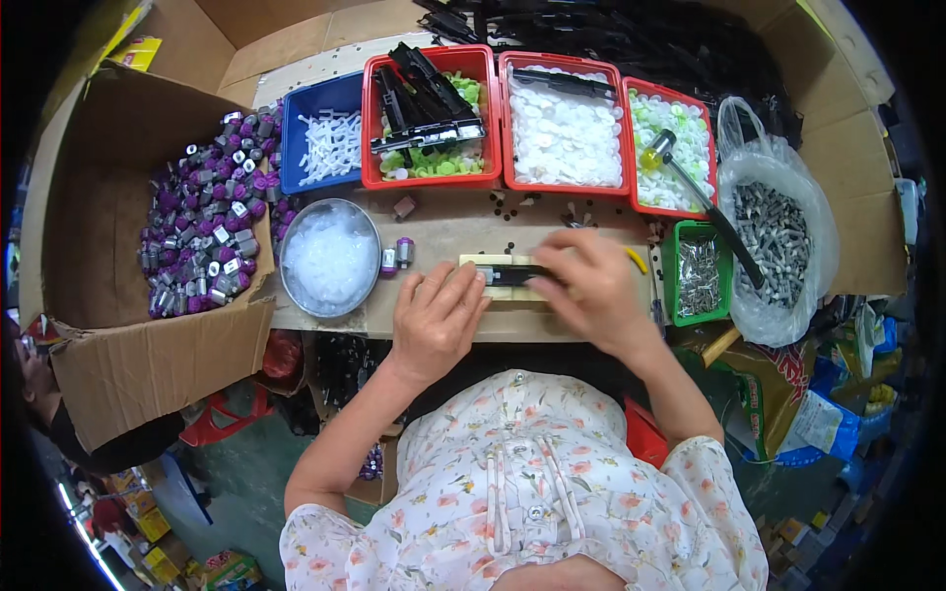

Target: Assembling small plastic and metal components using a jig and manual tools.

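Observation:
A cream-coloured fixture block [505, 293] lies at the table's near edge. Set in it is a long black plastic housing [514, 276] with a grey piece [485, 276] at its left end. My left hand [439, 317] presses its closed fingertips on that left end. Over the right end hovers my right hand [593, 294], smeared by motion; whether its fingers hold anything is hidden. Two small purple-and-grey motors [397, 254] stand just left of the fixture, beside a round metal bowl [285, 254] of clear, whitish pieces.
A cardboard box [148, 369] of purple-and-grey motors stands left. Along the back are a blue bin [287, 148], red bins [434, 181] of plastic discs and black housings. A hammer [724, 231] leans by a green tray [698, 318] of screws and a plastic bag [823, 251] of metal parts.

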{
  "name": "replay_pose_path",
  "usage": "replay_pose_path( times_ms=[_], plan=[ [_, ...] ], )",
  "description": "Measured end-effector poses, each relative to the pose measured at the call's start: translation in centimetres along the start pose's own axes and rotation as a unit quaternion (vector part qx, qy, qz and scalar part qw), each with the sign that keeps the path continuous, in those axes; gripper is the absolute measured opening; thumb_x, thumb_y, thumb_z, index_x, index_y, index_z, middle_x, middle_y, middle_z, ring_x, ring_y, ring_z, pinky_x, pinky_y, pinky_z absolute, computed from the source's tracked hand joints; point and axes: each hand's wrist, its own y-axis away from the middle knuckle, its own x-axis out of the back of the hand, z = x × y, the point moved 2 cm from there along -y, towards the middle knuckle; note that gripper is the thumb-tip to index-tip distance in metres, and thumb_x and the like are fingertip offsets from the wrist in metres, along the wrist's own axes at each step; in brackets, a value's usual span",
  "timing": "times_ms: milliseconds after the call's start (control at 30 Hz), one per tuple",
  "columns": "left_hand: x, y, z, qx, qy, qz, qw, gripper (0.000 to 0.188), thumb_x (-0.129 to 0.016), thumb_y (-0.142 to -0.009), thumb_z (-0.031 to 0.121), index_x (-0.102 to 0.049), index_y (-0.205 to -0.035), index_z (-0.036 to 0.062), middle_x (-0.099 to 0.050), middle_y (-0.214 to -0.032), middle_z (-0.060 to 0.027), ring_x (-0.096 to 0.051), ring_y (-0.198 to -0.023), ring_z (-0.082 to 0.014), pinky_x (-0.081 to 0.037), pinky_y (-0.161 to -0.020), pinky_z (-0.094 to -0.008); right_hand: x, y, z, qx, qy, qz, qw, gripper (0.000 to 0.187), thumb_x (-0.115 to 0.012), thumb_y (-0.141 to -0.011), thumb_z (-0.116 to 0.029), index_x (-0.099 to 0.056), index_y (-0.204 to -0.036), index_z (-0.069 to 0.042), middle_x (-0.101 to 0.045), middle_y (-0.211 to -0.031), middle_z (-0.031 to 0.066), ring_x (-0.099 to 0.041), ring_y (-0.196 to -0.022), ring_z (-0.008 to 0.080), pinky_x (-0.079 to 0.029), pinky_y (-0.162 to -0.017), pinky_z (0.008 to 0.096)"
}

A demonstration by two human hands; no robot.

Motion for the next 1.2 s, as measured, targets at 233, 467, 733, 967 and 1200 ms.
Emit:
replay_pose_path(
  times_ms=[233, 467, 733, 967, 1200],
  plan=[
    [2.1, -6.7, -4.2, 0.130, 0.111, 0.018, 0.985, 0.011, -0.071, -0.076, 0.003, -0.071, -0.087, 0.0007, -0.065, -0.086, -0.0133, -0.059, -0.086, -0.0315, -0.048, -0.076, -0.0406, 8.4, 6.2, 5.6, -0.176, 0.136, 0.088, 0.971, 0.011, -0.070, -0.081, 0.002, -0.066, -0.092, 0.001, -0.062, -0.090, 0.0122, -0.064, -0.075, 0.0261, -0.050, -0.066, 0.0332],
    [-0.3, -12.3, -8.4, 0.122, -0.012, -0.182, 0.976, 0.010, -0.070, -0.079, 0.008, -0.072, -0.084, -0.0002, -0.066, -0.082, -0.0193, -0.063, -0.082, -0.0366, -0.050, -0.074, -0.0445, 8.9, 8.7, 7.8, -0.284, 0.197, 0.016, 0.938, 0.015, -0.064, -0.087, -0.004, -0.064, -0.100, 0.003, -0.057, -0.093, 0.0179, -0.061, -0.084, 0.0383, -0.047, -0.072, 0.0432],
    [-1.1, -13.8, -9.6, 0.114, -0.037, -0.252, 0.960, 0.012, -0.073, -0.074, 0.009, -0.074, -0.082, 0.0014, -0.069, -0.082, -0.0185, -0.066, -0.078, -0.0361, -0.052, -0.072, -0.0440, 9.1, 8.4, 8.1, -0.269, 0.201, 0.019, 0.942, 0.009, -0.065, -0.085, -0.002, -0.064, -0.093, 0.002, -0.056, -0.087, 0.0170, -0.060, -0.079, 0.0386, -0.046, -0.068, 0.0446],
    [1.1, -12.5, -8.6, 0.210, 0.206, -0.088, 0.952, 0.009, -0.073, -0.076, 0.002, -0.074, -0.085, 0.0002, -0.071, -0.083, -0.0113, -0.069, -0.072, -0.0206, -0.052, -0.066, -0.0294, 9.9, 8.2, 8.2, -0.268, 0.137, 0.088, 0.949, 0.007, -0.066, -0.084, -0.001, -0.065, -0.091, 0.001, -0.060, -0.081, 0.0123, -0.062, -0.070, 0.0248, -0.047, -0.064, 0.0371],
    [-0.8, -9.0, -4.0, 0.412, 0.622, -0.083, 0.661, 0.007, -0.073, -0.080, 0.001, -0.072, -0.087, 0.0002, -0.072, -0.091, -0.0108, -0.069, -0.075, -0.0166, -0.050, -0.066, -0.0227, 7.2, 5.5, 4.8, -0.293, -0.194, 0.163, 0.922, 0.005, -0.064, -0.088, 0.003, -0.066, -0.093, 0.005, -0.069, -0.089, 0.0072, -0.066, -0.082, 0.0125, -0.053, -0.076, 0.0260]
  ],
)
